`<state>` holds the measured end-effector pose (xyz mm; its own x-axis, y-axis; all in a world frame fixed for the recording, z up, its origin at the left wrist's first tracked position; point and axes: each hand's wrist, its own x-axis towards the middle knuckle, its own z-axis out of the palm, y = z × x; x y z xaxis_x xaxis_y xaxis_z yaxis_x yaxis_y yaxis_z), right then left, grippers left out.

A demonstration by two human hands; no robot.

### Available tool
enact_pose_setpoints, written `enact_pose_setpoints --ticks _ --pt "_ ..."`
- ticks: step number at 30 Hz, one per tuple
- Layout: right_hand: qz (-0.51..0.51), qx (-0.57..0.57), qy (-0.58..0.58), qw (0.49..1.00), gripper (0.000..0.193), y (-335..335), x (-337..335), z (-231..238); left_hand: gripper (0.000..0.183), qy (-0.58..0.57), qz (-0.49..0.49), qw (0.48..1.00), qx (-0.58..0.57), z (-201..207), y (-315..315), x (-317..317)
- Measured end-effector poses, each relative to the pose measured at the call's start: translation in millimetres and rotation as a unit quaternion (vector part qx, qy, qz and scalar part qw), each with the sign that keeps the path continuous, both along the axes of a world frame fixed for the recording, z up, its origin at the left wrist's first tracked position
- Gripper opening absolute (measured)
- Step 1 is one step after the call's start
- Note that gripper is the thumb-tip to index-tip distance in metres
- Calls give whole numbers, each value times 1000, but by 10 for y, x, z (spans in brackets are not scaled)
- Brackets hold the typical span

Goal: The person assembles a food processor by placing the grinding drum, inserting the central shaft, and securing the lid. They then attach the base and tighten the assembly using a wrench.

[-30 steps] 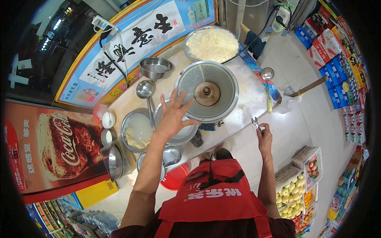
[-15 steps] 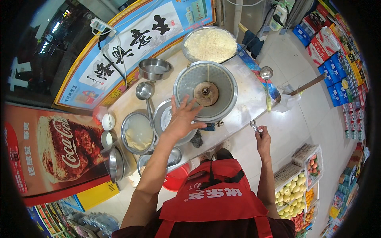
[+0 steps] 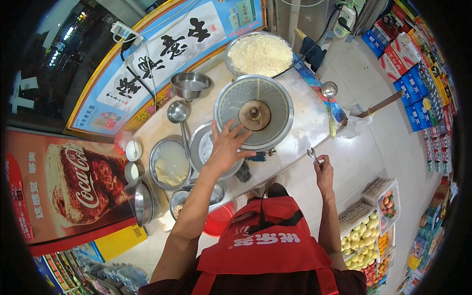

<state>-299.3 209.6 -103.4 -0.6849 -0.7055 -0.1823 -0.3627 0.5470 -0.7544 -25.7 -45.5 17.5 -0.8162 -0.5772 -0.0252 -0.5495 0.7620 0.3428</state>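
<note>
Left hand (image 3: 223, 152): spread wide at the near side of the drum (image 3: 276, 110), a placing that would steady it; contact cannot be confirmed. Right hand (image 3: 323, 174): grips a wrench (image 3: 313, 157) by its handle, working end free. Drum stands ahead of both hands; bowl (image 3: 195, 142) beneath the left.

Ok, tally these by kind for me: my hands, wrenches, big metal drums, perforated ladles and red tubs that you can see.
Hands: 2, the left hand and the right hand
Wrench: 1
Big metal drum: 1
Perforated ladle: 1
Red tub, partly hidden: 1
Total: 6
</note>
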Motion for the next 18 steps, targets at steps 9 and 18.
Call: enact_pose_setpoints --ticks 9,18 --pt "-47 88 -174 980 33 181 59 -1498 67 13 10 999 -42 -89 -20 -30" --pt "-102 146 -376 909 38 -221 412 -2651 55 130 59 989 -45 -326 207 51"
